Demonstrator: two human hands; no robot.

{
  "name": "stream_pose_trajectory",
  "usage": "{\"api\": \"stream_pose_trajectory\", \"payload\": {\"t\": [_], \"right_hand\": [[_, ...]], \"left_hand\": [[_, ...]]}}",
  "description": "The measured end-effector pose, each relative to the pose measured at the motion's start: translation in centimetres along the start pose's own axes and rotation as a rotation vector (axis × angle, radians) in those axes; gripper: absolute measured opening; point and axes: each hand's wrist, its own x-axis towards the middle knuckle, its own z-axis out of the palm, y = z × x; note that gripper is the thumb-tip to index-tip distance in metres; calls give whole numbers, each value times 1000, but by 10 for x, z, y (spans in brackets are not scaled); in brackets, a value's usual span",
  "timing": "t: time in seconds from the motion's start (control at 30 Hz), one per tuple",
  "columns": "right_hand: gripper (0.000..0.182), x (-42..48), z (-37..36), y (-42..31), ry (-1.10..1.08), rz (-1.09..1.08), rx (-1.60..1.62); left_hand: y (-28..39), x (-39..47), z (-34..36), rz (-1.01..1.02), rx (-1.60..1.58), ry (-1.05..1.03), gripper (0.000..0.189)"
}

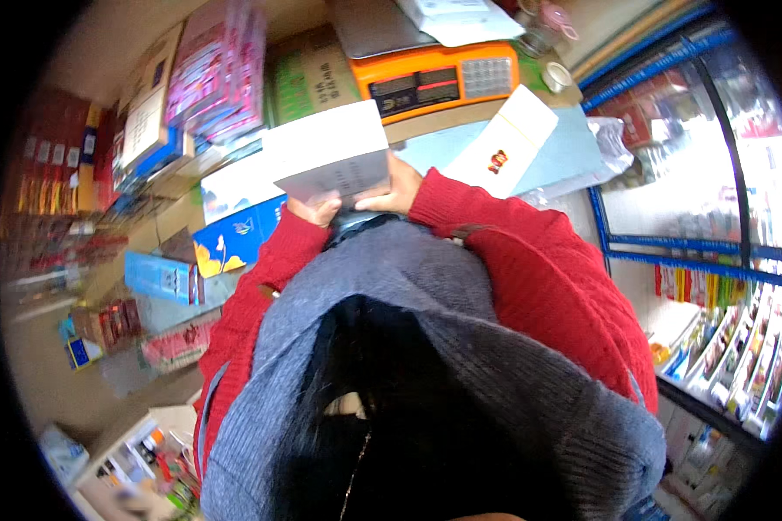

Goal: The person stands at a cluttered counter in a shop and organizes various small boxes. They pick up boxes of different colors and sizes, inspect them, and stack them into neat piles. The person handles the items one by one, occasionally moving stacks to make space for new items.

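Observation:
My left hand (316,210) and my right hand (399,187) grip a white box (329,140) by its near end, one at each lower corner. The box's near side lies in shade and bears dark writing. It is held over the counter, close in front of my chest. Beyond my right forearm lies a long white carton (505,140) with a small red and gold emblem and a thin yellow line. To the left of my left hand is a blue box (238,238) with yellow flowers, beside a white box (234,192) printed with a pale landscape.
An orange digital scale (443,81) stands at the back, papers (463,19) on its pan. Pink packs (218,65) are stacked to its left. A light blue box (159,277) lies farther left. At right stands a blue-framed glass case (681,146); an open drawer (146,449) is lower left.

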Motion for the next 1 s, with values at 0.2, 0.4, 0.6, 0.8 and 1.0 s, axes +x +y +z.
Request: {"api": "stream_pose_trajectory", "payload": {"t": [0.2, 0.4, 0.6, 0.8, 1.0], "right_hand": [[67, -7, -13, -23, 228, 67, 124], [47, -24, -96, -14, 753, 84, 214], [52, -92, -178, -1, 916, 152, 480], [50, -137, -220, 74, 587, 801, -614], [89, -104, -217, 9, 317, 1053, -1014]], "left_hand": [[10, -1, 11, -5, -162, 38, 88], [28, -1, -1, -99, -352, 81, 66], [23, -6, -10, -152, -449, 178, 47], [18, -10, -1, -214, -426, 113, 41], [27, -10, -3, -261, -390, 55, 29]]}}
